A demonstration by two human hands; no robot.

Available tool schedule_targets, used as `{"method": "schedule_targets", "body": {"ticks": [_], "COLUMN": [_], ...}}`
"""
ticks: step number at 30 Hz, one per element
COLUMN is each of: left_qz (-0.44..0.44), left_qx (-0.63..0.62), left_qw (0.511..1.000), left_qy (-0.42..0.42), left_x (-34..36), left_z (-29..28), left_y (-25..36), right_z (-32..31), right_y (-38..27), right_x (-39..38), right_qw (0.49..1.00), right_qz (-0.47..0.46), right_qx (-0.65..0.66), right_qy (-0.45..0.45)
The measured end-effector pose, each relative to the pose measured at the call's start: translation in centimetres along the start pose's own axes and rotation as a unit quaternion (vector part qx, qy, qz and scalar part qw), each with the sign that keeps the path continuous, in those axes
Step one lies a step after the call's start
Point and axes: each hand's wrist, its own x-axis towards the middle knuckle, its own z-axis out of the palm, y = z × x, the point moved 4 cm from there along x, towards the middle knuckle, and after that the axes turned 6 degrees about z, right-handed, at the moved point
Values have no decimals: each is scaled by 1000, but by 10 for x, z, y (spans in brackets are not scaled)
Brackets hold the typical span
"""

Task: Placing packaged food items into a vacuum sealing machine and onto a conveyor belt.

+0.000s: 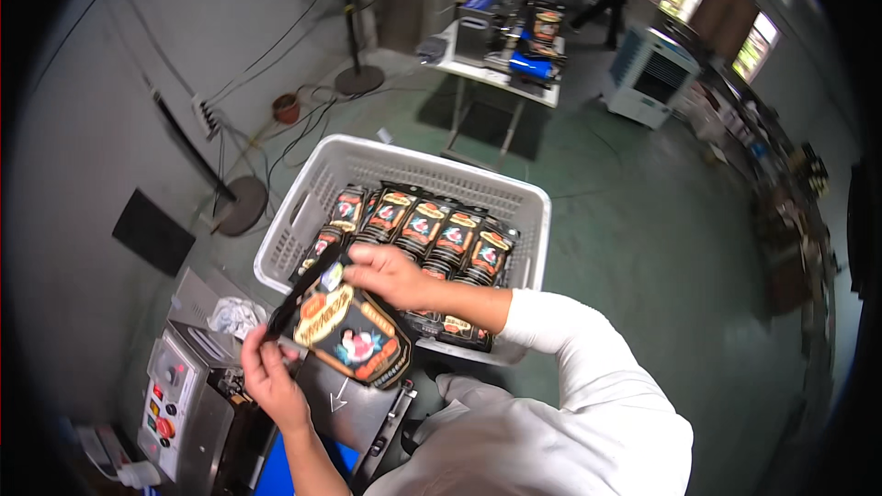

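Observation:
I hold a flat black printed pouch (358, 340) by its top edge with both hands, tilted over a steel machine. My left hand (276, 377) grips its left corner and my right hand (390, 276) pinches the other end. Below is the steel plate (335, 397) of a sealing machine, with a control panel (161, 404) of buttons and a knob at left and a blue belt (283, 468) at the bottom. Beyond my hands, a white plastic basket (441, 161) holds rows of similar filled black pouches (424, 225).
A white table (446, 62) bears another machine and pouches. A person (611, 0) walks at the back near an air cooler (652, 73). Stands with round bases (241, 207), cables and a pot (286, 107) are at left. A cluttered bench (772, 220) lines the right wall.

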Motion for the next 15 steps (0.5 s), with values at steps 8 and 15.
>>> {"method": "schedule_targets", "body": {"ticks": [8, 15], "left_qz": [32, 86], "left_qx": [25, 104], "left_qw": [999, 991], "left_qy": [24, 23], "left_x": [-42, -57], "left_z": [-39, -74], "left_y": [-8, -14], "right_z": [48, 82], "right_y": [12, 26], "right_x": [-47, -49], "right_qw": [995, 998], "right_qz": [65, 49], "right_qx": [69, 19], "right_qy": [36, 27]}}
